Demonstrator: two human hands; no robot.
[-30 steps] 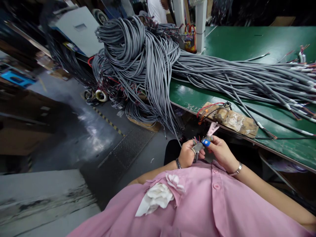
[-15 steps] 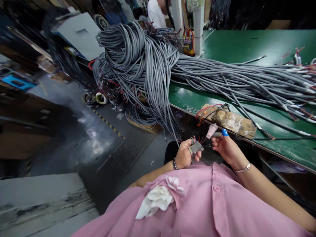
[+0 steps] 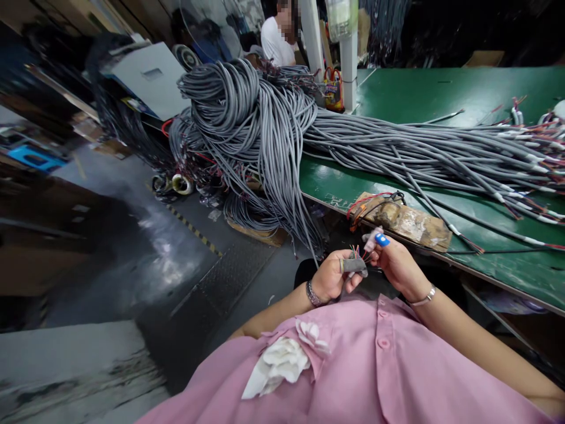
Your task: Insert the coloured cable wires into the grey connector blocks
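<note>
Two hands: left hand [image 3: 330,279] pinched one bunch of coloured wires [image 3: 355,253]; right hand [image 3: 401,268] pinched one pale pink clip [image 3: 372,239].
Wires: stood between the hands, too fine to count.
One wooden block [image 3: 417,225]: lay near the green bench [image 3: 424,94] edge.
Grey cables [image 3: 282,126]: dozens, heaped and strung out.
Co-workers: one person [image 3: 274,42] showed beyond.

1. Multicolored wires [image 3: 355,254] fan from the grip of the left hand [image 3: 331,278] above the wearer's pink button-front shirt [image 3: 348,353].
2. At its 3 o'clock, the right hand [image 3: 397,266], a blue wrap [image 3: 382,239] on its thumb, pinches a pale pink piece [image 3: 371,237], blurred in outline.
3. Toward 2 o'clock from the hands, a worn wooden block [image 3: 426,229] rests at the edge of a green table [image 3: 419,94].
4. Gray cables [image 3: 278,129] spill off it around 10 o'clock.
5. At 11 o'clock, a person [image 3: 274,44] in white.
</note>
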